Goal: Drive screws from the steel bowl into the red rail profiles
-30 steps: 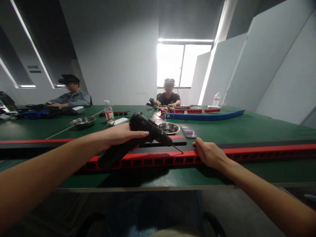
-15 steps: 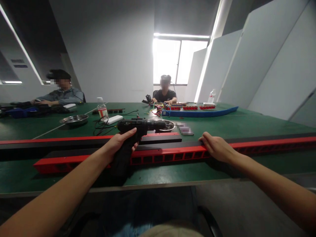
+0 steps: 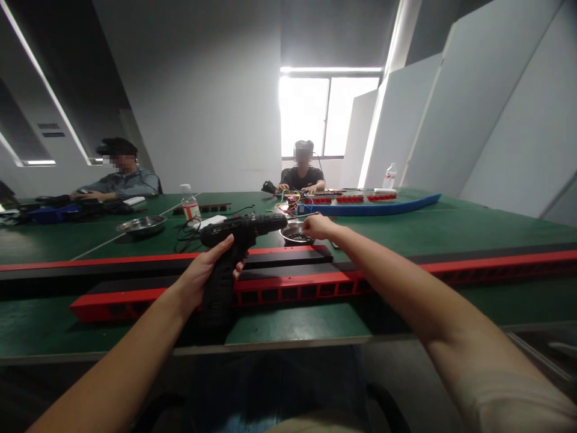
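Note:
My left hand (image 3: 211, 264) is wrapped round the grip of a black power drill (image 3: 246, 228), whose long thin bit points right. My right hand (image 3: 319, 225) is at the drill bit's tip, above the right side of a metal bowl (image 3: 283, 233) with small dark pieces in it. Its fingers are closed together; anything between them is too small to make out. Below the drill lies a long red and black bar (image 3: 293, 279) with a row of square openings, crossing the table. Behind it at the left is another red and black bar (image 3: 112, 263).
A second metal bowl (image 3: 142, 225), a bottle (image 3: 191, 207) and cables stand at the left on the green table (image 3: 306, 322). Farther back are a blue strip (image 3: 383, 206), coloured wires and red parts. Two people sit across the table.
My right hand has left the red bar and moved left and away from me to the drill bit by the bowl. The drill has shifted slightly left, its front tilted up a little.

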Demonstrator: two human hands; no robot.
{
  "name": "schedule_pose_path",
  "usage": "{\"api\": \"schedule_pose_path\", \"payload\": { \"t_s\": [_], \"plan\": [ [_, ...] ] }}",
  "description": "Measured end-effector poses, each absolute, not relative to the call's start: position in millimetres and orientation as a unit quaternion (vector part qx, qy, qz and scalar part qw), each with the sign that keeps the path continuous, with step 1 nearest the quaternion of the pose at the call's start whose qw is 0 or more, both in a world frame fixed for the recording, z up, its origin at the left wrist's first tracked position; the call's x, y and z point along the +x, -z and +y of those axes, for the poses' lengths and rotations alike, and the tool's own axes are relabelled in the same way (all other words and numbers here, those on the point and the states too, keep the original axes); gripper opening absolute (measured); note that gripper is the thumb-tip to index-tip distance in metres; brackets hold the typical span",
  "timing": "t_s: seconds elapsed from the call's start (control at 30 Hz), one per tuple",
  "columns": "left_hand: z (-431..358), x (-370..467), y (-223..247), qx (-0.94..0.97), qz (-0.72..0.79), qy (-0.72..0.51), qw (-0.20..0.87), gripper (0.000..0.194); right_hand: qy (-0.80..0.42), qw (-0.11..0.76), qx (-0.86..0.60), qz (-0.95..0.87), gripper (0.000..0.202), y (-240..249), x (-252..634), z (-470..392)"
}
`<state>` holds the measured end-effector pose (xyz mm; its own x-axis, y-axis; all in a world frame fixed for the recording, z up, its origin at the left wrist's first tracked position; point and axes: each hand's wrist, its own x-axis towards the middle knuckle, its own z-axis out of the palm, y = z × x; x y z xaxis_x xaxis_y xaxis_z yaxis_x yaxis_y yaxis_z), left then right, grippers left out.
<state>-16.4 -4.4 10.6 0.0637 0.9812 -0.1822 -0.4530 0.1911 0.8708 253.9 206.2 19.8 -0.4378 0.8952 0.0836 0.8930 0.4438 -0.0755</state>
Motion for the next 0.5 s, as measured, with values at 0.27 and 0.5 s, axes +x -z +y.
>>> {"api": "schedule_pose_path", "payload": {
  "t_s": [0.27,0.5],
  "plan": [
    [-8.7,-10.2,-15.2,0.334,0.409,-0.556,0.642,0.032,-0.006,0.063,-0.595,-0.801,0.033,0.3,236.4,226.5],
    [-6.6,-13.4,-9.1,0.343,0.417,-0.551,0.636,0.031,-0.062,0.032,-0.645,-0.761,0.048,-1.8,243.1,228.8]
  ]
}}
